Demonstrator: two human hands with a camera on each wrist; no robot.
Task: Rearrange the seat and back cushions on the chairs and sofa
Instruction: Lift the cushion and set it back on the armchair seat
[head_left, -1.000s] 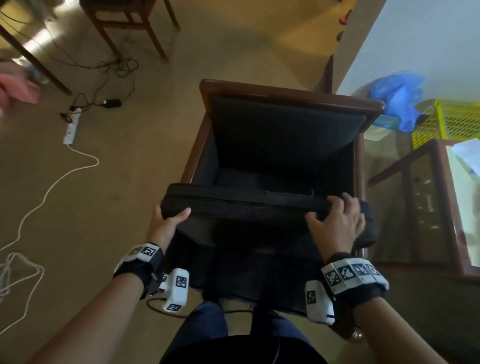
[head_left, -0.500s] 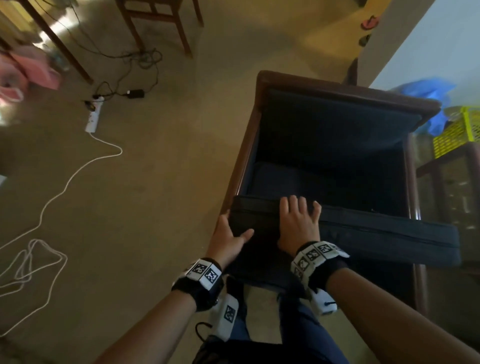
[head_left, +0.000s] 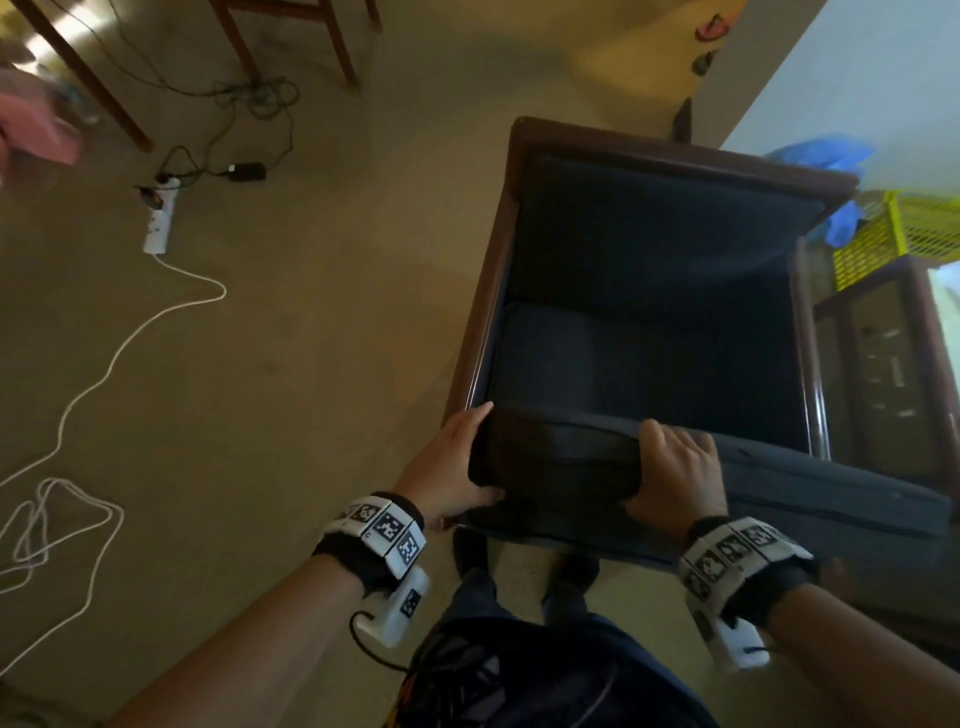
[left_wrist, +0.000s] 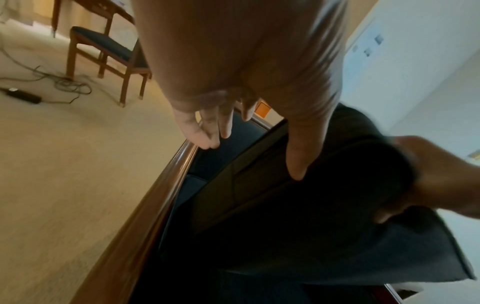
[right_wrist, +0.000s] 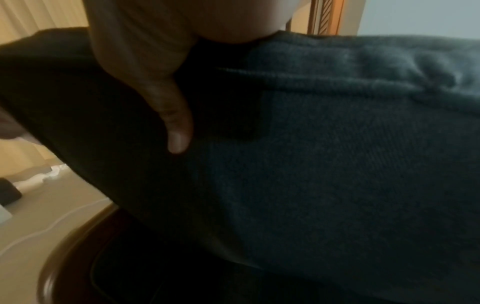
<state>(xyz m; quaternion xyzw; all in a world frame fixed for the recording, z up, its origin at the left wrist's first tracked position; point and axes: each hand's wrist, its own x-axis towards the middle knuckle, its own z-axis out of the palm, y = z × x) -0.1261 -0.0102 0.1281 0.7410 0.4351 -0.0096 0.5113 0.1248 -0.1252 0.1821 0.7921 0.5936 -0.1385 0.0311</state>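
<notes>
A wooden armchair (head_left: 488, 291) holds a dark blue back cushion (head_left: 649, 234) and a seat cushion (head_left: 623, 374). A loose dark cushion (head_left: 566, 462) lies on edge across the chair's front and sticks out past the right armrest. My left hand (head_left: 480, 452) wraps its left end, with the thumb on the near face (left_wrist: 298, 164) and the fingers (left_wrist: 207, 131) past the end by the armrest (left_wrist: 155, 195). My right hand (head_left: 670, 467) grips the top edge a little to the right, fingers curled over it and thumb (right_wrist: 176, 131) on the fabric (right_wrist: 337, 164).
A glass-topped wooden side table (head_left: 883, 364) stands right of the chair, with a yellow basket (head_left: 924, 234) and a blue bag (head_left: 821, 156) behind it. On the floor to the left lie a power strip (head_left: 156, 228) and white cable (head_left: 78, 415). Wooden chair legs (head_left: 291, 41) stand beyond.
My right hand has slid from the cushion's right end toward the left and now curls over the top edge. The cushion has shifted to the right across the chair front.
</notes>
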